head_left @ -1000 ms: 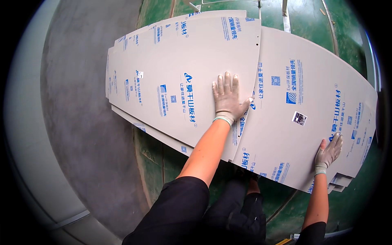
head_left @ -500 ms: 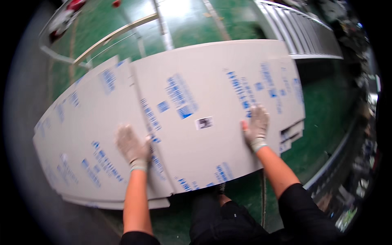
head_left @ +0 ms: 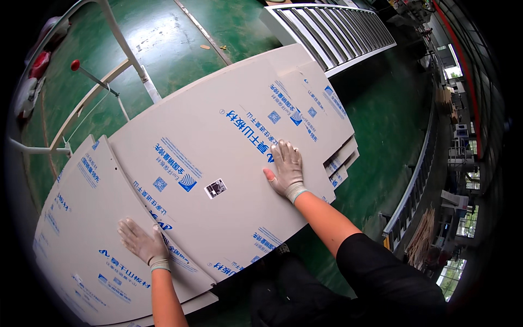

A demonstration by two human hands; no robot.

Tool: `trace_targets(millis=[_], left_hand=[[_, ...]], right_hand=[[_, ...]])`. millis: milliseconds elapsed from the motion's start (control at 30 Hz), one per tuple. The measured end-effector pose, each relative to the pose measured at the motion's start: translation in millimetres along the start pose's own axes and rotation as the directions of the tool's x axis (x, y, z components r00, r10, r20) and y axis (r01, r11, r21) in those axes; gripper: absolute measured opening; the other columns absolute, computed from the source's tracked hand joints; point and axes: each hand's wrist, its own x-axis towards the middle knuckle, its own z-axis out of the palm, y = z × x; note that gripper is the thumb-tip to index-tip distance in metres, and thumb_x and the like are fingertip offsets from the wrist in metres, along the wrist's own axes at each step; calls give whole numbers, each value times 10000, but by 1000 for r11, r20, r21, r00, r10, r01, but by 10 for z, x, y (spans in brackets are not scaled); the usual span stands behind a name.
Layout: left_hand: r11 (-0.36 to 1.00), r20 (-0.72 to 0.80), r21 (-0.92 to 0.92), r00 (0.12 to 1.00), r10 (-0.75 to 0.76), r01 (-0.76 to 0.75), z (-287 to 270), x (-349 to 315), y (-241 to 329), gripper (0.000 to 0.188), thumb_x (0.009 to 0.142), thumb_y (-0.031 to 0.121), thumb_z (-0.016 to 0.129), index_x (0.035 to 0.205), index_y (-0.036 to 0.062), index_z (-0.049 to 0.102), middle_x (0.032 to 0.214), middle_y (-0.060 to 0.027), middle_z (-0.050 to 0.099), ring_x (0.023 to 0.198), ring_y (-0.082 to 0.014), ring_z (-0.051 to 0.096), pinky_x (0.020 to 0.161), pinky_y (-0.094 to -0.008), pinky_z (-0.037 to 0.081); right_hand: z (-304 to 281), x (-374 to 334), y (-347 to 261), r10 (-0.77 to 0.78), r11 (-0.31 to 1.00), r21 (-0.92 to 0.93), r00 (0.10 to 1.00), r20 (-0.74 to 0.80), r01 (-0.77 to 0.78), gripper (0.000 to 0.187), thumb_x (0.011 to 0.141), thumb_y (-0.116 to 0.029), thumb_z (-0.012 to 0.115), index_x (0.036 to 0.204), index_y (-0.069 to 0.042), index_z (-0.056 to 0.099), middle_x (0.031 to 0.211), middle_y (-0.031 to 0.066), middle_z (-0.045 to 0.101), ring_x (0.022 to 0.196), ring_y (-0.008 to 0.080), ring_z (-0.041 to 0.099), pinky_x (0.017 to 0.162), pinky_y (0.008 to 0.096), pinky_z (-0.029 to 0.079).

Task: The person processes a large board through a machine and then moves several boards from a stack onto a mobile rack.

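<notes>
Large flat beige boards with blue print lie stacked before me. My right hand, in a pale work glove with the thumb tip bare, rests flat on the upper board, fingers apart. A small black-and-white label is stuck on this board to the left of that hand. My left hand, gloved too, lies with spread fingers on the left board, close to the edge where the upper board begins. Neither hand grips anything. More board corners stick out in steps at the right end of the stack.
Beyond the boards stands a metal frame with a red-knobbed lever. A roller conveyor is at the far right on the green floor. Another long conveyor rail runs along the right, past a pile of wood strips.
My view has swung to the right, so the boards and both hands sit farther left and tilted. Both hands remain flat on the boards. More of the right-hand workshop shows.
</notes>
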Motion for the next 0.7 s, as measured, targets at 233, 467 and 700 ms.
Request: trace_targets(millis=[233,467,700], left_hand=[[996,-109,62,992,68,-62,181,-14,-78,878,931,498,501,1611,83,131,1679,-144,108,1554,-324,45,1243,-478,26],[989,-119,139,991,66,-49,227,15,-118,799,993,539,408,1606,86,168,1669,-143,156,1543,-323,108,1241,-465,82],[985,-193,125,971,144,-121,324,2,-192,786,993,502,414,1596,53,182,1654,-178,179,1535,-338,132,1241,-448,102]], right_hand=[[-77,20,36,-14,1000,-2,1000,-7,14,724,915,-486,572,1490,-98,363,1559,174,295,1460,351,237,1199,524,142],[-49,18,60,-17,999,49,999,-37,19,706,928,-494,552,1499,-112,384,1572,164,316,1476,343,235,1206,517,136],[-49,-6,96,-17,998,57,1000,-12,17,693,931,-489,551,1484,-98,405,1564,171,329,1468,343,250,1205,507,134]])
